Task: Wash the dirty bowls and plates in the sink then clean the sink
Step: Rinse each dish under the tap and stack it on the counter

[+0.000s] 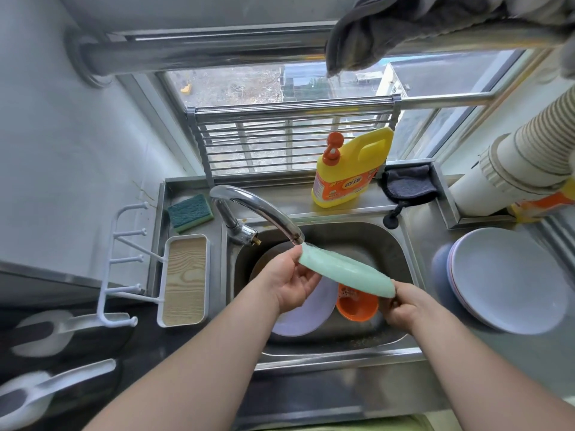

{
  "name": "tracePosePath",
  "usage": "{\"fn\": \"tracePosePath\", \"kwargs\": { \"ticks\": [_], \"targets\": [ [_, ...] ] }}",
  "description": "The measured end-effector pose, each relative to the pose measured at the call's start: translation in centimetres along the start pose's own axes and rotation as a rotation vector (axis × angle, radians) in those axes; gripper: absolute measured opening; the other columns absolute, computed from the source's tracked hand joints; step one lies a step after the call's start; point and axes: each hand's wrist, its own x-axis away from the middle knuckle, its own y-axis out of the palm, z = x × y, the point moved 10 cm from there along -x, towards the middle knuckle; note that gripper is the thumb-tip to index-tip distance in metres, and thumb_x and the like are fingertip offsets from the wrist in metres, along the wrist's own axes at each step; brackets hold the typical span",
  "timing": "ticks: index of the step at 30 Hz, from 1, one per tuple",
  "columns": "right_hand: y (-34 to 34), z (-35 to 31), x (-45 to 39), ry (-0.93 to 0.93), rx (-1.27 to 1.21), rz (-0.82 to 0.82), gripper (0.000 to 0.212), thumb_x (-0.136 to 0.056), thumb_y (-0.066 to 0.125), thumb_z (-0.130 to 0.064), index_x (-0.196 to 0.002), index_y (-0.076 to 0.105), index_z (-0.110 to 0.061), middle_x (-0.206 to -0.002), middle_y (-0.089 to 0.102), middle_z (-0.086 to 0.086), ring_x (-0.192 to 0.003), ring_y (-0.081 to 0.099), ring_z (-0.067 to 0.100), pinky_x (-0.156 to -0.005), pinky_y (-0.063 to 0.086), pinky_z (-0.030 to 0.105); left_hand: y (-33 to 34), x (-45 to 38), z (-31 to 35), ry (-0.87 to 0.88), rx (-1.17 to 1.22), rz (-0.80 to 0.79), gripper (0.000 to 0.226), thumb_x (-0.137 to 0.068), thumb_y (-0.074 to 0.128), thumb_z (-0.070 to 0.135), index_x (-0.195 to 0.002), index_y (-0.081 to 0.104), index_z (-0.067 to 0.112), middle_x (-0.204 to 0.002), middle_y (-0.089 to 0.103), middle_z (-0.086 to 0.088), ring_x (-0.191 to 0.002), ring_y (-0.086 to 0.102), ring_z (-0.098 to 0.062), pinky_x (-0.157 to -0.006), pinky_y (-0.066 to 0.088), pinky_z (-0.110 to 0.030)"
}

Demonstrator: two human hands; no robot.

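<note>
Plate (348, 270), pale green, is held edge-on above the sink (401, 244), directly under the faucet (264, 209) spout. Left hand (291, 283) grips the plate's left rim, thumb on top and fingers curled beneath. Right hand (404, 307) grips the opposite rim at the lower right, fingers curled round the edge. The plate spans the gap between both hands and tilts down toward the right.

Below the plate, inside the basin, lie a white plate (308, 318) and, just beside it to the right, an orange bowl (357, 306). A stack of plates (510, 281) rests on the counter right of the sink. On the rear ledge stand a yellow detergent bottle (351, 169) and a dark cloth (407, 185). A green sponge (189, 211) lies left of the faucet, behind a white tray (185, 281).
</note>
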Motion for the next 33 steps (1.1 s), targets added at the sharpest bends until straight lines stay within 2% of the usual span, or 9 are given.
{"fn": "tracePosePath", "kwargs": {
  "ticks": [3, 5, 10, 14, 20, 25, 29, 31, 33],
  "targets": [
    [-0.7, 1.3, -0.2, 0.016, 0.11, 0.046, 0.027, -0.108, 0.054, -0.019, -0.112, 0.068, 0.003, -0.083, 0.075, 0.028, -0.061, 0.074, 0.044, -0.047, 0.059, 0.056, -1.2, 0.5, -0.2, 0.06, -0.184, 0.085, 0.04, -0.102, 0.067, 0.038, -0.123, 0.07, 0.003, -0.104, 0.079, -0.016, -0.083, 0.08, -0.028, -0.062, 0.064, -0.037],
    [-0.7, 2.4, -0.4, 0.031, 0.132, 0.084, 0.034, -0.111, 0.048, -0.031, -0.118, 0.068, -0.004, -0.094, 0.075, 0.022, -0.079, 0.073, 0.042, -0.069, 0.058, 0.061, -2.5, 0.8, 0.4, 0.119, -0.317, 0.147, 0.041, -0.101, 0.067, 0.046, -0.123, 0.072, 0.011, -0.097, 0.08, -0.011, -0.079, 0.079, -0.026, -0.064, 0.063, -0.038],
    [0.9, 3.4, -2.8, -0.011, 0.306, 0.099, 0.058, -0.104, 0.04, -0.064, -0.12, 0.071, -0.017, -0.107, 0.079, 0.014, -0.099, 0.074, 0.039, -0.09, 0.057, 0.065, -5.1, 2.4, 2.6, 0.264, -0.54, 0.221, 0.033, -0.107, 0.051, 0.051, -0.123, 0.065, 0.026, -0.107, 0.078, -0.007, -0.09, 0.074, -0.025, -0.065, 0.061, -0.036],
    [3.1, 3.7, -4.6, -0.079, 0.46, 0.078, 0.056, -0.102, 0.045, -0.061, -0.124, 0.068, -0.014, -0.107, 0.078, 0.016, -0.097, 0.074, 0.043, -0.086, 0.054, 0.072, -7.0, 3.1, 4.2, 0.327, -0.65, 0.208, 0.038, -0.109, 0.043, 0.055, -0.125, 0.062, 0.027, -0.119, 0.074, -0.008, -0.098, 0.071, -0.027, -0.072, 0.062, -0.041],
    [8.4, 3.1, -0.5, -0.364, 0.61, 0.122, 0.069, -0.1, 0.043, -0.064, -0.133, 0.059, -0.006, -0.123, 0.068, 0.013, -0.107, 0.066, 0.037, -0.102, 0.054, 0.051, -11.9, 2.8, 6.3, 0.341, -0.57, 0.334, 0.03, -0.112, 0.045, 0.04, -0.127, 0.067, 0.025, -0.119, 0.076, -0.009, -0.103, 0.07, -0.028, -0.076, 0.059, -0.042],
    [11.6, 0.9, 3.2, -0.624, 0.882, 0.139, 0.07, -0.098, 0.034, -0.076, -0.099, 0.069, -0.015, -0.102, 0.068, 0.003, -0.101, 0.062, 0.032, -0.093, 0.049, 0.04, -13.8, 1.1, 4.7, 0.223, -0.479, 0.352, 0.039, -0.11, 0.044, 0.047, -0.133, 0.064, 0.022, -0.122, 0.075, -0.008, -0.109, 0.072, -0.034, -0.099, 0.056, -0.052],
    [11.5, -0.5, 3.5, -0.742, 0.847, 0.092, 0.079, -0.086, 0.034, -0.086, -0.085, 0.07, -0.015, -0.089, 0.072, 0.003, -0.093, 0.065, 0.031, -0.093, 0.054, 0.048, -12.4, -0.1, 3.6, 0.215, -0.316, 0.308, 0.053, -0.108, 0.043, 0.057, -0.138, 0.06, 0.017, -0.128, 0.071, -0.011, -0.11, 0.07, -0.035, -0.078, 0.058, -0.046],
    [10.1, -1.4, 3.2, -0.777, 0.745, 0.079, 0.083, -0.076, 0.037, -0.09, -0.082, 0.069, -0.013, -0.084, 0.073, 0.004, -0.09, 0.068, 0.034, -0.09, 0.057, 0.054, -11.0, -0.6, 3.2, 0.214, -0.268, 0.272, 0.057, -0.107, 0.044, 0.06, -0.14, 0.059, 0.015, -0.129, 0.07, -0.015, -0.114, 0.069, -0.036, -0.082, 0.059, -0.048],
    [8.9, -2.2, 4.1, -0.792, 0.655, 0.079, 0.074, -0.085, 0.043, -0.082, -0.084, 0.069, -0.013, -0.083, 0.074, 0.004, -0.088, 0.07, 0.033, -0.087, 0.059, 0.053, -9.3, -1.0, 3.0, 0.221, -0.255, 0.246, 0.057, -0.107, 0.045, 0.06, -0.14, 0.06, 0.016, -0.13, 0.069, -0.014, -0.117, 0.067, -0.035, -0.091, 0.056, -0.048]
  ]
}}
